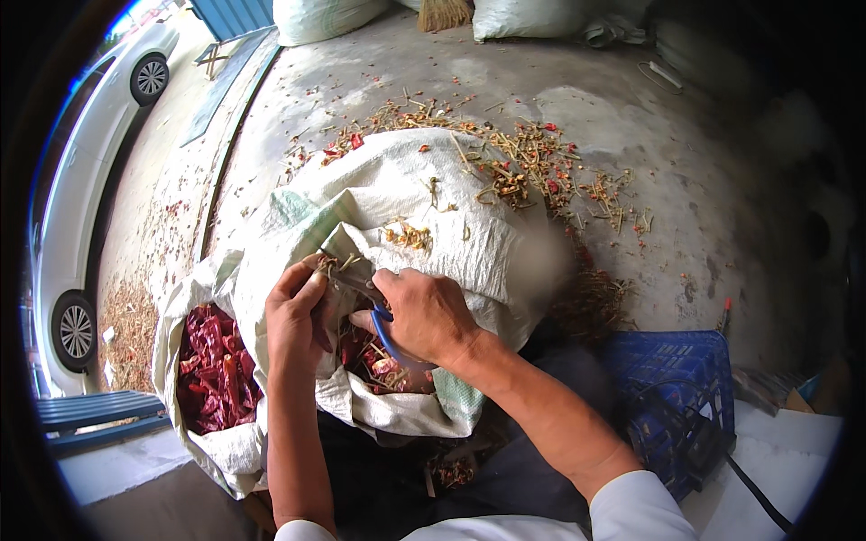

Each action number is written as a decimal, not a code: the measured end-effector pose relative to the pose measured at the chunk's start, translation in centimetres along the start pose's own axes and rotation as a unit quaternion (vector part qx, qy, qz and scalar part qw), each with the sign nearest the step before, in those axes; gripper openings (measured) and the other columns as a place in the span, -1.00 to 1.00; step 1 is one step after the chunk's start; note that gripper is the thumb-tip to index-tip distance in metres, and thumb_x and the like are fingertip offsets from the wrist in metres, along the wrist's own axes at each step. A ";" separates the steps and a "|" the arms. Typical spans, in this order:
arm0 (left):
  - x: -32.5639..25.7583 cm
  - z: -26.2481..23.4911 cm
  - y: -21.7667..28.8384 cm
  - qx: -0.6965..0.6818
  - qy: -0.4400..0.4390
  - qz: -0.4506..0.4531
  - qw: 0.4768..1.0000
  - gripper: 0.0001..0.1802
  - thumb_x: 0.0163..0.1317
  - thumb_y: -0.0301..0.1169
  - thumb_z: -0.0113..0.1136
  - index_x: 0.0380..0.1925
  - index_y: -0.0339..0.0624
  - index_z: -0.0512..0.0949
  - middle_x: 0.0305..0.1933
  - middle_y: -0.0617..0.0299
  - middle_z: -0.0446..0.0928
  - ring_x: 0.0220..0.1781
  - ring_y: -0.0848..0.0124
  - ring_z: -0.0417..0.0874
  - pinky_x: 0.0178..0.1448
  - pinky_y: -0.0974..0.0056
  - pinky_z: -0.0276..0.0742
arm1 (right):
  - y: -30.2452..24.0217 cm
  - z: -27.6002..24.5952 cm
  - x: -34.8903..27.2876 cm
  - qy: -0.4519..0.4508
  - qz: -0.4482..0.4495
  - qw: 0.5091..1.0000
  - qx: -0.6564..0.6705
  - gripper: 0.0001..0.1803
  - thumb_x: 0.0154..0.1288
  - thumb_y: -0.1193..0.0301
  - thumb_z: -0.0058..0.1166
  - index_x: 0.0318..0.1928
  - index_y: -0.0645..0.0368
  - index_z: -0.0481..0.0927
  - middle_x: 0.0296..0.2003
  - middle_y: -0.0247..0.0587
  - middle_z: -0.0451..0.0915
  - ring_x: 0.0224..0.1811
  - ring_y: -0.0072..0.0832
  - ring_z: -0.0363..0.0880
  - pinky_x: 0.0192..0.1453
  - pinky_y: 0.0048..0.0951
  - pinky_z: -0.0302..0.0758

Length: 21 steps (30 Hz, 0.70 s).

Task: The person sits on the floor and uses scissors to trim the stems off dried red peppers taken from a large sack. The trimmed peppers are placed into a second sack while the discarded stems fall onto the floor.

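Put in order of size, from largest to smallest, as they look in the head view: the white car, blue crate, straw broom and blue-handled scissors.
1. White car
2. Blue crate
3. Straw broom and blue-handled scissors: unsure; right hand partly covers the scissors.

The left hand [294,311] pinches chili stems [343,262], and the right hand [431,311] grips blue-handled scissors [386,339] above an open white woven sack [388,411] holding dried red chilies [406,379]. A second chili-filled sack [236,458] gapes at left. Stem scraps [532,149] litter the concrete floor [695,207]; a blue plastic crate [681,350] stands at right.
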<state>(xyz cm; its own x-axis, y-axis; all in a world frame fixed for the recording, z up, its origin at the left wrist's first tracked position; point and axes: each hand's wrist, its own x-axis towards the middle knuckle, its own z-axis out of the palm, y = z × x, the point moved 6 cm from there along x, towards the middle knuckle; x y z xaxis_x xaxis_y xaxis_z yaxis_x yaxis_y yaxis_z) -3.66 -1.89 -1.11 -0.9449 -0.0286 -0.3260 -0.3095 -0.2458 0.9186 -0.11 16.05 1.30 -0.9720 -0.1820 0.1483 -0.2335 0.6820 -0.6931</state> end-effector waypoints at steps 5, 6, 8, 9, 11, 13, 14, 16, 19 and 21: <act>0.7 -2.6 0.3 -0.010 0.109 0.025 0.994 -0.85 0.39 -0.44 0.24 -0.11 -0.25 0.64 -0.51 0.36 0.56 -0.64 0.65 0.43 -0.57 0.57 0.35 | 1.1 -2.6 0.7 0.018 0.008 0.998 -0.055 -0.39 0.17 -0.10 0.33 -0.15 0.24 0.57 -0.38 0.03 0.57 -0.26 -0.10 0.66 -0.22 -0.15 0.57; 1.0 -2.8 0.2 -0.010 0.095 0.017 0.995 -0.85 0.40 -0.42 0.23 -0.11 -0.24 0.63 -0.43 0.31 0.59 -0.59 0.63 0.46 -0.55 0.57 0.37 | 1.9 -3.0 0.8 0.042 0.040 0.998 0.021 -0.38 0.21 -0.12 0.30 -0.17 0.25 0.56 -0.42 -0.01 0.57 -0.32 -0.16 0.65 -0.25 -0.18 0.56; 1.1 -2.8 -0.1 -0.050 0.084 -0.005 0.995 -0.84 0.41 -0.43 0.21 -0.08 -0.25 0.61 -0.37 0.29 0.60 -0.53 0.62 0.49 -0.54 0.56 0.38 | 3.1 -3.3 0.9 0.077 0.118 0.970 0.197 -0.36 0.30 -0.19 0.19 -0.23 0.24 0.54 -0.56 -0.14 0.52 -0.53 -0.31 0.57 -0.38 -0.25 0.53; 1.2 -2.5 -0.3 -0.071 0.077 -0.018 0.994 -0.84 0.42 -0.44 0.20 -0.07 -0.25 0.60 -0.34 0.27 0.60 -0.50 0.61 0.51 -0.54 0.56 0.38 | 3.5 -3.4 1.3 0.123 0.133 0.943 0.278 -0.40 0.33 -0.18 0.17 -0.29 0.20 0.51 -0.65 -0.30 0.45 -0.65 -0.49 0.46 -0.52 -0.39 0.47; 1.2 -1.5 -0.6 -0.110 0.061 -0.020 0.992 -0.88 0.41 -0.46 0.20 -0.12 -0.25 0.59 -0.35 0.27 0.60 -0.48 0.61 0.52 -0.51 0.54 0.42 | 4.6 -2.8 0.9 0.110 0.231 0.823 0.508 -0.43 0.36 -0.15 0.17 -0.34 0.15 0.47 -0.64 -0.41 0.41 -0.70 -0.64 0.36 -0.62 -0.54 0.35; 1.1 -0.9 -0.9 -0.141 0.040 -0.027 0.989 -0.89 0.41 -0.48 0.19 -0.14 -0.26 0.58 -0.33 0.26 0.59 -0.45 0.60 0.54 -0.50 0.53 0.45 | 4.3 -2.2 0.5 0.138 0.287 0.743 0.588 -0.46 0.37 -0.13 0.16 -0.39 0.09 0.42 -0.65 -0.48 0.32 -0.73 -0.73 0.23 -0.71 -0.60 0.21; 1.1 -0.7 -1.1 -0.154 0.028 -0.033 0.987 -0.89 0.42 -0.48 0.18 -0.13 -0.26 0.57 -0.31 0.25 0.59 -0.44 0.58 0.55 -0.50 0.53 0.45 | 4.1 -2.0 0.4 0.130 0.289 0.748 0.583 -0.48 0.40 -0.11 0.14 -0.33 0.13 0.45 -0.63 -0.46 0.33 -0.71 -0.74 0.23 -0.68 -0.61 0.20; 1.0 -0.4 -1.3 -0.165 0.008 -0.037 0.985 -0.89 0.42 -0.48 0.17 -0.13 -0.26 0.55 -0.29 0.23 0.59 -0.43 0.56 0.56 -0.49 0.52 0.46 | 3.8 -1.7 0.2 0.096 0.287 0.765 0.568 -0.47 0.42 -0.10 0.12 -0.25 0.18 0.48 -0.61 -0.45 0.35 -0.65 -0.72 0.28 -0.61 -0.62 0.24; 0.7 -0.5 -1.5 -0.158 -0.002 -0.036 0.987 -0.89 0.43 -0.46 0.16 -0.12 -0.26 0.54 -0.29 0.22 0.58 -0.42 0.55 0.55 -0.49 0.52 0.45 | 3.5 -1.9 0.3 0.135 0.175 0.913 0.342 -0.36 0.30 -0.24 0.17 -0.30 0.17 0.49 -0.62 -0.34 0.49 -0.65 -0.53 0.48 -0.52 -0.44 0.46; 0.4 -0.9 -1.7 -0.144 0.010 -0.042 0.989 -0.88 0.45 -0.45 0.12 -0.11 -0.25 0.54 -0.28 0.21 0.57 -0.41 0.55 0.53 -0.51 0.52 0.44 | 2.4 -1.1 -0.2 0.062 0.164 0.954 0.241 -0.30 0.28 -0.26 0.16 -0.16 0.22 0.51 -0.58 -0.16 0.58 -0.50 -0.32 0.65 -0.36 -0.27 0.56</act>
<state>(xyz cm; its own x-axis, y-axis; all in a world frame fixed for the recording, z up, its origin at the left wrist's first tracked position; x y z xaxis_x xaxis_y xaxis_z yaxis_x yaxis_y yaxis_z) -3.47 -2.38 -2.98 -0.9140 -0.0157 -0.4054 -0.3407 -0.5130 0.7879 -0.47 18.55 0.39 -0.9933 0.0910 -0.0714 0.0941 0.2766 -0.9564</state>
